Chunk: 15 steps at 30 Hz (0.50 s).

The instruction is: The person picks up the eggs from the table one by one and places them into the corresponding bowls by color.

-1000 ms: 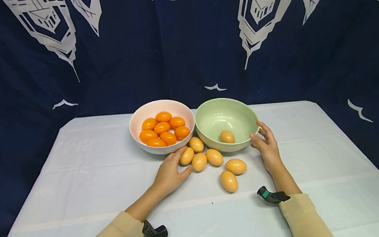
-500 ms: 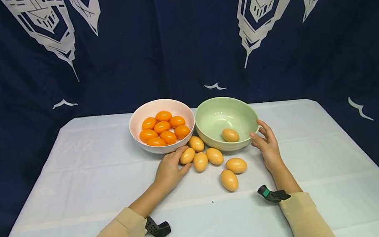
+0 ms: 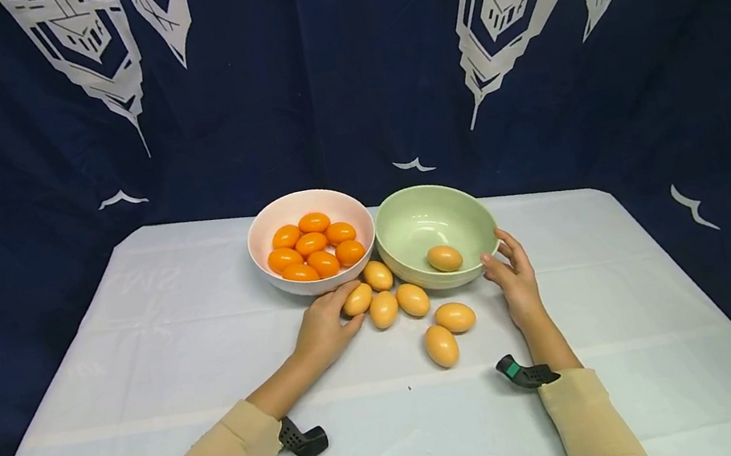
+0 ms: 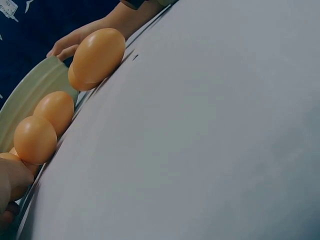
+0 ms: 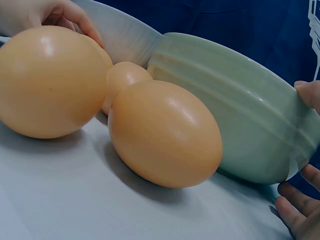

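Here, left hand (image 3: 322,331) curls its fingers round a tan egg (image 3: 357,299) on the table (image 3: 140,365), just before the pink bowl (image 3: 263,230). Right hand (image 3: 514,279), fingers loosely spread, touches the green bowl (image 3: 409,224) at its near right side; one egg lies inside.

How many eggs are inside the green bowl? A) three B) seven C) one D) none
C, the green bowl holds a single tan egg; the other tan ones lie on the table in front of it.
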Available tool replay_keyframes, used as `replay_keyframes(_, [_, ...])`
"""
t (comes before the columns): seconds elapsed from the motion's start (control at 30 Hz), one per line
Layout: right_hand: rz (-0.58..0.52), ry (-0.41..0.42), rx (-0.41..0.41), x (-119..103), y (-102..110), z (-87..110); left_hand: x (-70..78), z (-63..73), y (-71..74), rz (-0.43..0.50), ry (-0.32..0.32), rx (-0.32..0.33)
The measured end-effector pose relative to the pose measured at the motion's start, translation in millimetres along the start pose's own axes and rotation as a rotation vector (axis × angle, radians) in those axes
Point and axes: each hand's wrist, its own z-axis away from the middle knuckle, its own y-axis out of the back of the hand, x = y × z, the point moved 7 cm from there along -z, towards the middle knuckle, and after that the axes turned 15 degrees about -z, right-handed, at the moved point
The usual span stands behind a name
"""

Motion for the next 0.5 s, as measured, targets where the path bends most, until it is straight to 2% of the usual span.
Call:
replay_keyframes(0.27, [0.006, -0.004, -0.001, 0, 0, -0.1, 5.0, -0.5, 12.3, 0.059, 0.006, 0.053])
replay_keyframes(0.5, [-0.011, 0.003, -0.011, -1, -1, -0.6, 9.7, -4.5, 20.6, 0.11, 0.049, 0.044])
